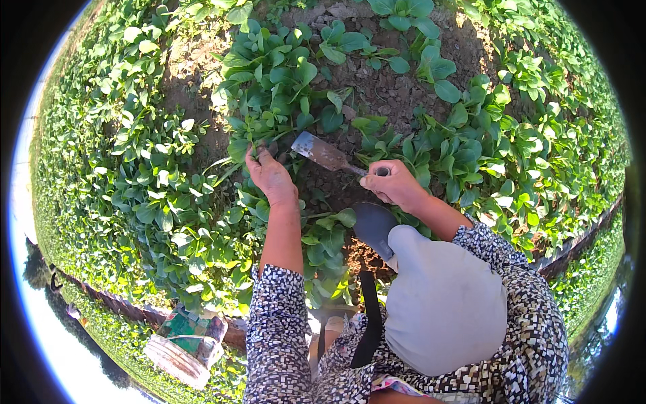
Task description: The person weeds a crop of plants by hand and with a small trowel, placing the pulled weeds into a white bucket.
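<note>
My left hand (271, 176) reaches into a clump of leafy green plants (272, 77), its fingers closed at the stems low down. Leaves and shade partly hide those fingertips. In my right hand (396, 186) is the handle of a small hand spade (321, 151), gripped in a closed fist. Its flat, soil-stained metal blade points left, a short way from my left hand. Below the blade lies dark, shaded soil (323, 185). Both forearms come up from the lower edge in black-and-white patterned sleeves.
Rows of the same greens (471, 145) stand on the right, and dense greens (151, 202) cover the left. Brown bare soil (383, 84) lies ahead. At the lower left is a dirty bucket (176, 357). A pale grey cap (444, 303) with a dark brim blocks part of the lower view.
</note>
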